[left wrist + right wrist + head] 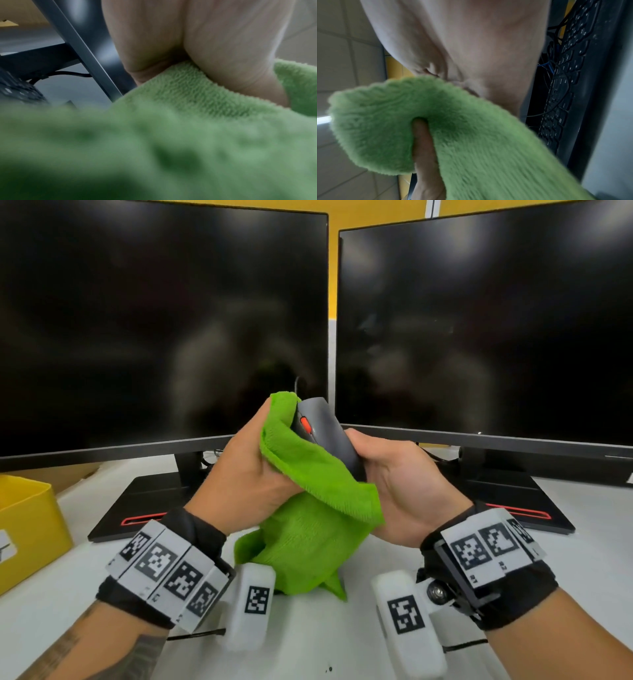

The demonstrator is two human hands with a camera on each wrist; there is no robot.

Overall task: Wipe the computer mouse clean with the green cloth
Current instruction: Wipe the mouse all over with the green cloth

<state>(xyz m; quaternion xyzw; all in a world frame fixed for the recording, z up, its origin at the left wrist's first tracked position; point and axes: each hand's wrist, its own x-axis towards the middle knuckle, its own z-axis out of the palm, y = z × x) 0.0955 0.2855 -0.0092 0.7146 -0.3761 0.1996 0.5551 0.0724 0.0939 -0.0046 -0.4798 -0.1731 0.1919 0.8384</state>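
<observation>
Closest to the camera in the head view are both wrists, each strapped with a black band (191, 530) carrying white blocks printed with square black-and-white markers. Just past them the green cloth (308, 529) hangs down, its lower corner touching the white counter (582, 546) at about 6 o'clock from the hands.

The left hand (246, 474) has the cloth bunched up in its curled fingers, thumb along the top fold, and presses it against the left side of the computer mouse (329, 428). In the left wrist view it's mostly blurry green fluff (188, 94) with the hand (197, 47) sunk into it.

The right hand (400, 477) grips the mouse from the right, fingers wrapped around behind it where I can't see them, thumb on the near edge. The mouse is up off the counter, tilted nose-up, grey with an orange scroll wheel, sitting dead centre between the two hands. In the right wrist view the cloth (471, 135) covers the mouse completely, and a finger of the other hand (424, 148) pokes into the fabric.

Out at 9 o'clock there's a yellow box (30, 522) on the counter. Behind everything stand two dark monitors, left monitor (154, 320) and right monitor (496, 320), on black stands with red trim. A yellow wall (331, 258) shows in the gap between them.
</observation>
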